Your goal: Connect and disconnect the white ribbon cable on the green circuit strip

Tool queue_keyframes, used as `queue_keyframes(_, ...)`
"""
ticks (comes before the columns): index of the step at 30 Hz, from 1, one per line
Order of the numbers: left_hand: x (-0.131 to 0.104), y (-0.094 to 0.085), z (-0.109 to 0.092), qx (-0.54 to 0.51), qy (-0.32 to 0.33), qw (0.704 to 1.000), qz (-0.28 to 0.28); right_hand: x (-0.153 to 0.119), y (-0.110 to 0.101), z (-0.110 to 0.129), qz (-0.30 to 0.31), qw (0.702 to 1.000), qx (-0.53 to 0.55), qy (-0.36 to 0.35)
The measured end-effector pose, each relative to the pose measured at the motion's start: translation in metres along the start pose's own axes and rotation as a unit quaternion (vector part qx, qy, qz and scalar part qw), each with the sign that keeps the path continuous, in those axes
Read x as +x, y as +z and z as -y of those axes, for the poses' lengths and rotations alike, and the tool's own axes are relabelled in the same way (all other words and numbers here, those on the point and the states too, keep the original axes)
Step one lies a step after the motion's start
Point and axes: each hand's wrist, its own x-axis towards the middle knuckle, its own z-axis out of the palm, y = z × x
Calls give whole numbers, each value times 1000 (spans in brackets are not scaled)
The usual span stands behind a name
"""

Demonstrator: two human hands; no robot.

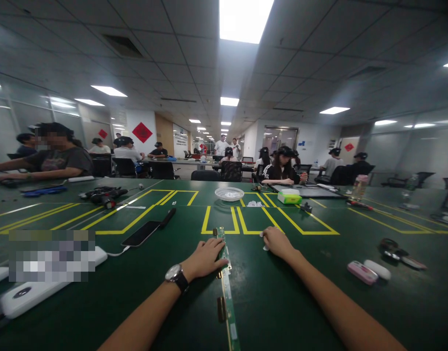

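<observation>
Left hand on circuit board strip, right hand pinching white scrap, containers toward far edge

Green circuit board strip (228, 291) lies lengthwise on the green table (286, 317), around mid-width, running from the middle toward the near edge and out of view at the bottom. Left hand (205, 258) on its far part: fingers extended and laid over the strip, thumb on it too, not wrapped round. Wristwatch (174, 274) on that wrist. Right hand (277, 242) just right of the strip, apart from it: fingers closed on a small white scrap (265, 248), partly hidden.

Containers: white basket (229, 195) near the far edge, about mid-width; contents can't be made out. Green-and-white pack (290, 197) to its right, also toward the far edge, inside hidden; white crumpled bits (254, 204) lie between the two. Clear bottle (360, 185) toward the far right corner, reddish tint, contents unclear. Pink case (362, 272) and white case (377, 269) side by side toward the right edge, both closed, insides hidden.

Left side: black phone (141, 234) with white cable (117, 252) attached; white elongated device (35, 295) toward the near left corner, partly blurred out. Yellow tape (308, 232) outlines across the middle. Other people sit beyond the far edge, one with arms on the table.
</observation>
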Motion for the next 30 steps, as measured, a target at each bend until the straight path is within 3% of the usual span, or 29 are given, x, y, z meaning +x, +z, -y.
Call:
queue_keyframes(5, -2, -2, -2, -1, 15, 1000, 1, -4, 14, 42, -6, 968, 108, -226)
queue_keyframes(7, -2, -2, -2, 0, 16, 1000, 0, -8, 16, 55, -8, 954, 144, -264)
queue_keyframes(11, -2, -2, -2, 2, 19, 1000, -4, -14, 15, 66, -9, 944, 184, -272)
queue_keyframes(30, 3, 4, -3, 8, 4, 1000, 5, -17, 10, 70, -3, 935, 218, -278)
